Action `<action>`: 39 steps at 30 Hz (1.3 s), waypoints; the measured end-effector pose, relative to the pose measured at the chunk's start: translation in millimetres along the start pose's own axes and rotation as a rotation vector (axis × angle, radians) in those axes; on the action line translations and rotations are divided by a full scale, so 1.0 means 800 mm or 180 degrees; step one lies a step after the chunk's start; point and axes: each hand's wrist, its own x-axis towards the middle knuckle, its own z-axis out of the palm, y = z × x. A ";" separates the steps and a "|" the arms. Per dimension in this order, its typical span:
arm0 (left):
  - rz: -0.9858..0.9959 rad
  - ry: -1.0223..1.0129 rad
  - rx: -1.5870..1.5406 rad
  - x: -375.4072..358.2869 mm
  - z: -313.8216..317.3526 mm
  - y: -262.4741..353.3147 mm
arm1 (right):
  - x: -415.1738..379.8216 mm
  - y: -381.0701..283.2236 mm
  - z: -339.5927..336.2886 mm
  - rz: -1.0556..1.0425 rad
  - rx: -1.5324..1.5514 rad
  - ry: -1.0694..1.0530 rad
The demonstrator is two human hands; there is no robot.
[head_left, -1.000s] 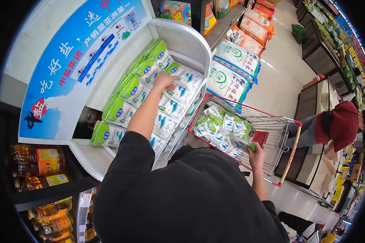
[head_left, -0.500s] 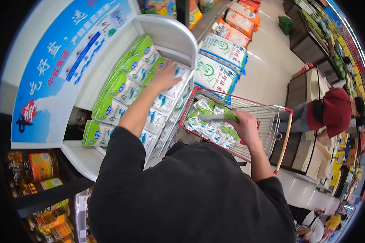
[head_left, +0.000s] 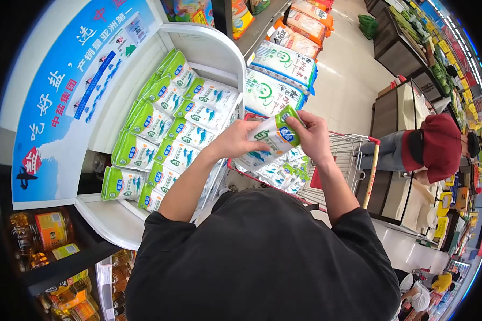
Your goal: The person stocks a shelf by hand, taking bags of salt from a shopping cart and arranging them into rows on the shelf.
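Note:
Above the shopping cart, both hands hold one green-and-white salt packet (head_left: 270, 141). My left hand (head_left: 236, 139) is closed on its left side with the thumb across the front. My right hand (head_left: 312, 137) grips the green top end. The packet is tilted, its printed face toward me. Beneath it, a pile of similar salt packets (head_left: 292, 179) lies in the cart (head_left: 344, 155), partly hidden by the held packet and my hands. To the left, a white display bin (head_left: 198, 40) carries rows of the same packets (head_left: 150, 120).
Large rice sacks (head_left: 284, 64) lie stacked beyond the cart. A blue salt sign (head_left: 75, 101) backs the bin, and oil bottles (head_left: 53, 222) stand on shelves at lower left. A person in a red shirt (head_left: 439, 142) is at a counter on the right.
My left hand has left the packets in the bin and come right to grip the salt packet. My right hand has raised that packet from over the cart and turned its face toward me.

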 end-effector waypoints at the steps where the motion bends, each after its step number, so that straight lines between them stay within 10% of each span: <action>1: -0.0028 0.0041 0.0012 -0.001 0.003 -0.003 | -0.001 0.002 0.003 0.0051 -0.0307 -0.0004; 9: -0.0457 0.0141 -0.0919 -0.003 -0.019 -0.083 | 0.001 0.046 -0.013 -0.0292 -0.0143 0.0622; 15: -0.0264 0.2971 -0.2880 0.035 -0.089 -0.160 | -0.059 0.151 -0.088 0.0476 -0.0178 0.0822; 23: 0.0041 0.3178 -0.3719 0.118 -0.188 -0.275 | -0.146 0.219 -0.107 0.1104 -0.0091 0.0991; 29: -0.0790 0.3210 -0.2670 0.119 -0.199 -0.224 | -0.154 0.226 -0.099 0.1152 -0.0408 0.0794; 35: -0.2654 0.1872 0.0721 0.101 -0.232 -0.170 | -0.149 0.219 -0.078 0.1106 -0.0916 0.0587; 39: -0.2576 0.1367 0.2132 0.078 -0.216 -0.139 | -0.150 0.219 -0.071 0.1127 -0.1117 0.0612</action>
